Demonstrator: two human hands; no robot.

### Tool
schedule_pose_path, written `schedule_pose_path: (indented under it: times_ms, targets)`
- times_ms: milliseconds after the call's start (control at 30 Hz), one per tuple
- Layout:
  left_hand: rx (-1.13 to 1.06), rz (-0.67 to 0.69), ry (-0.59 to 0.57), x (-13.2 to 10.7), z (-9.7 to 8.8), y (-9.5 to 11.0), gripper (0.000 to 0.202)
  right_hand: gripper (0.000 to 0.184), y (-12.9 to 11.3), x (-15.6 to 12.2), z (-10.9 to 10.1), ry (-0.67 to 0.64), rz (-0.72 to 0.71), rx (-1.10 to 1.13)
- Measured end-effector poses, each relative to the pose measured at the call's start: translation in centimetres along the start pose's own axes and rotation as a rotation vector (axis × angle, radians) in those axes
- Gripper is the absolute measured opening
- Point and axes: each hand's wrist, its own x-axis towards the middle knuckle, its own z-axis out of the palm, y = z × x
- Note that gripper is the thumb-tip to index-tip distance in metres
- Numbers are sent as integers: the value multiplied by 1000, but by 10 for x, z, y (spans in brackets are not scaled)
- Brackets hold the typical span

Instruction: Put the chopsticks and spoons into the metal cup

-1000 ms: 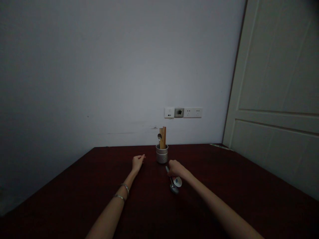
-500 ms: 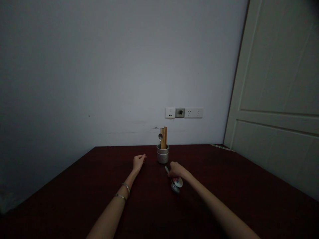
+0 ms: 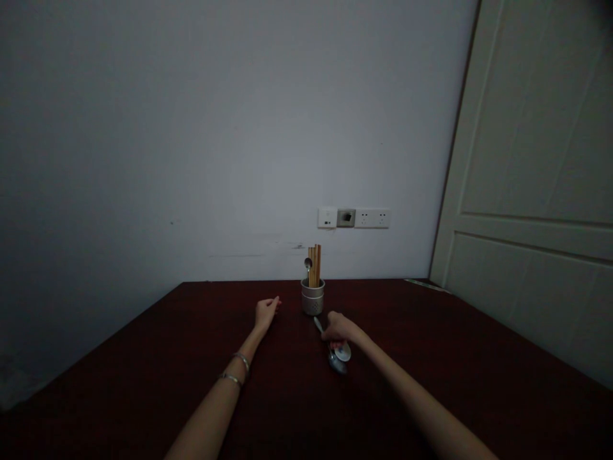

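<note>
My right hand [image 3: 339, 328] rests on the dark red table [image 3: 143, 383], fingers curled round the handles of a metal spoon [image 3: 336, 361] and a white ceramic spoon [image 3: 343, 351] whose bowls lie just below the hand. Just beyond it stands a round metal utensil holder [image 3: 313, 297] with wooden chopsticks [image 3: 314, 266] and a small spoon [image 3: 308, 263] upright in it. My left hand [image 3: 265, 312] lies on the table left of the holder, fingers loosely bent and holding nothing. Two bracelets ring that wrist.
A pale wall stands behind the table with a row of sockets [image 3: 354, 218] above the holder. A white door [image 3: 536, 191] stands at the right, close to the table's far right corner.
My right hand has tilted the spoon handles slightly; the metal handle tip now points more to the left. The left hand has stayed put.
</note>
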Motion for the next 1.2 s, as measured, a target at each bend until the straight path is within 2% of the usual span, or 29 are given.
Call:
schedule_pose_path:
  times_ms: [233,600,733,900,1000,1067,1200]
  targets:
    - [2,-5,-9,-4,-1,6,36,13,-7,-7,-11,15,11,77]
    - [22,-1,-8,-5,-1,7,34,15,-8,-7,-13,-3,-35,150]
    - [20,-6,-11,-6,0,10,35,19,-12,-12,-23,7,-59,174]
    - [-38,-39,37,-9,0,16,39,19,-22,-16,-45,28,-136,214]
    - [-97,-41,68,-9,-3,28,39,22,-31,-21,-60,58,-172,236]
    - [-118,-7,83,-8,-5,43,39,24,-37,-24,-70,85,-210,241]
    - [-20,162,92,-9,-9,92,38,29,-45,-24,-87,144,-276,253]
